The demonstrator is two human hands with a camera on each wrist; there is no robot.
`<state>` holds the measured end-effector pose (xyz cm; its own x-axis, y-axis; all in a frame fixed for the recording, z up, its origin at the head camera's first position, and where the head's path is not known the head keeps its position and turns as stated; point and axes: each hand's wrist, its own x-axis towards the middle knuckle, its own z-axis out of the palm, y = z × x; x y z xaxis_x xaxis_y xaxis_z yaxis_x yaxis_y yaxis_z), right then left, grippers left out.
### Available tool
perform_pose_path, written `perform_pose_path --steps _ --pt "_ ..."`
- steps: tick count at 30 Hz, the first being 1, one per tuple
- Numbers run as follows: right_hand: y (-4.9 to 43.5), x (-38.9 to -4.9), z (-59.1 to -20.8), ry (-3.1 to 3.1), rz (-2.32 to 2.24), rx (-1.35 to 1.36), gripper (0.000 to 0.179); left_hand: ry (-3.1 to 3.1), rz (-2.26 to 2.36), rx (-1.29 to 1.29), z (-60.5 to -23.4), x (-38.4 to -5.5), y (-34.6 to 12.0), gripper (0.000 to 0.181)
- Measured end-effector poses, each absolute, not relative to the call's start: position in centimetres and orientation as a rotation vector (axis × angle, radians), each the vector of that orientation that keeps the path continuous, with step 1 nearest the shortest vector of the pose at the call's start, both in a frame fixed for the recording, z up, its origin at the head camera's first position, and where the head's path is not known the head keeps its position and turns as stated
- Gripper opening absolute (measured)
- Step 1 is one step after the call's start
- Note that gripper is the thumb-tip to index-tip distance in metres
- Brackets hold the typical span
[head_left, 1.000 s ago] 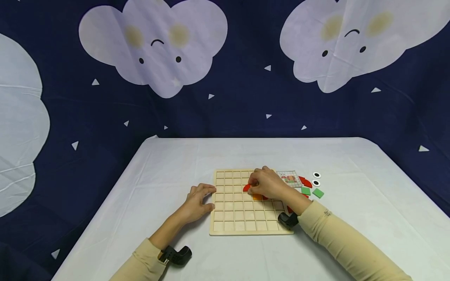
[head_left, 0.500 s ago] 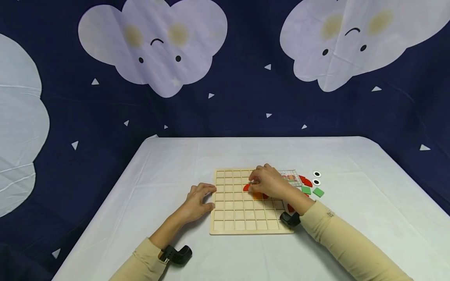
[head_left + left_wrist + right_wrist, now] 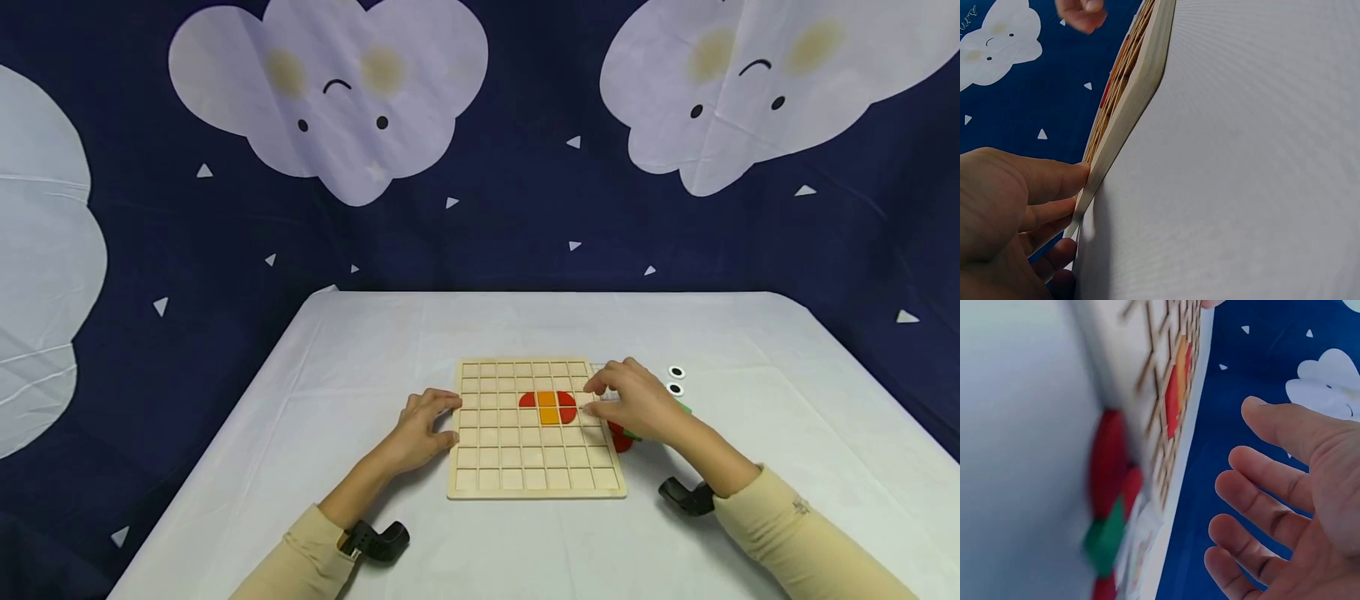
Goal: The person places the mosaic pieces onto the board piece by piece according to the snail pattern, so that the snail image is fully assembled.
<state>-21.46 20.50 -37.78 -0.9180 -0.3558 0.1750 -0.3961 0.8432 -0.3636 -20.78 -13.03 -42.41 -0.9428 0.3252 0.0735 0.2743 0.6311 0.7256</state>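
Note:
A wooden grid board lies on the white table. In it sit a red quarter-round piece, orange squares and, to their right, red rounded pieces. My left hand rests at the board's left edge, thumb and fingertips touching the side; the left wrist view shows the thumb against the rim. My right hand hovers over the board's right edge, nothing between its fingers. Its fingers are spread and loosely bent in the right wrist view.
Right of the board lie loose red pieces, a green piece and two white rings with black centres. A picture card, partly hidden by my right hand in the head view, lies beside them. A dark blue cloth with clouds hangs behind.
My right hand has moved right, off the red piece at the left of the orange squares, leaving it in the grid. My left hand has stayed at the board's edge.

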Motion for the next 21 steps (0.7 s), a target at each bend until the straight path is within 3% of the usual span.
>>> perform_pose_path --steps 21 --pt "24.4 -20.4 -40.0 -2.935 0.523 0.574 0.021 2.778 1.232 0.509 -42.4 -20.7 -12.9 0.045"
